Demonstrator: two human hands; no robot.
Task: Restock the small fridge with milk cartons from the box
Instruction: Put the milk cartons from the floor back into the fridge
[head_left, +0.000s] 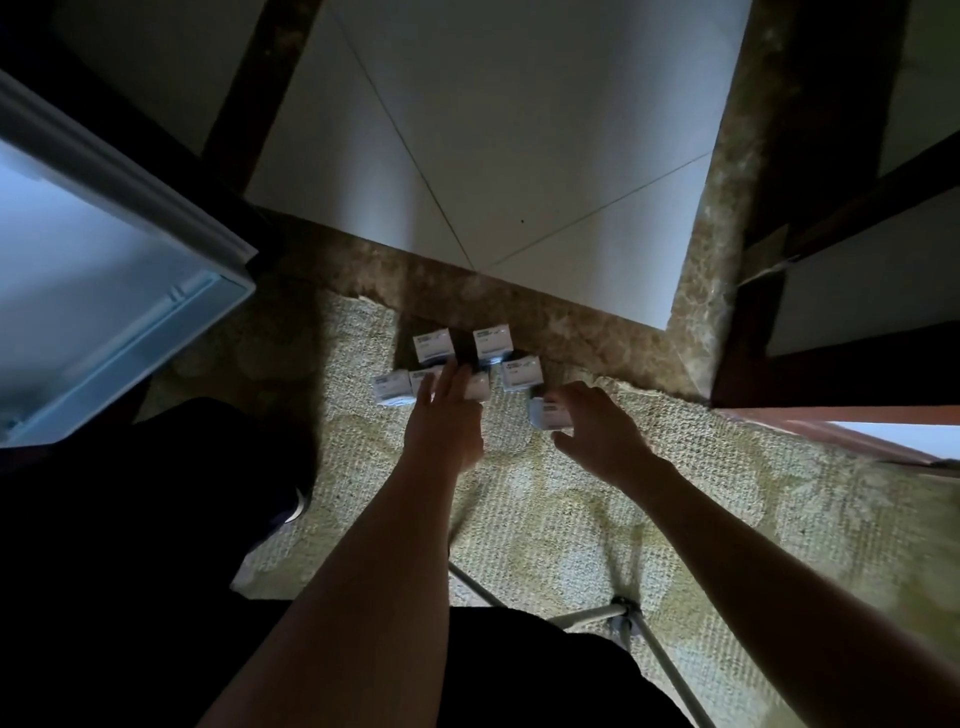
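On woven beige rug (519, 519), small white milk cartons (434, 345) cluster within reach; left hand (444, 415) spread open above them, right hand (597, 431) grasping nearest white carton (545, 413), probably for loading.

White labels with dark print top the small milk cartons (434, 347), but nothing is legible.

Your forearms are bare, no sleeves, no watch/rings visible; dark, prob. black, clothing (130, 545) covers your legs/lap below.
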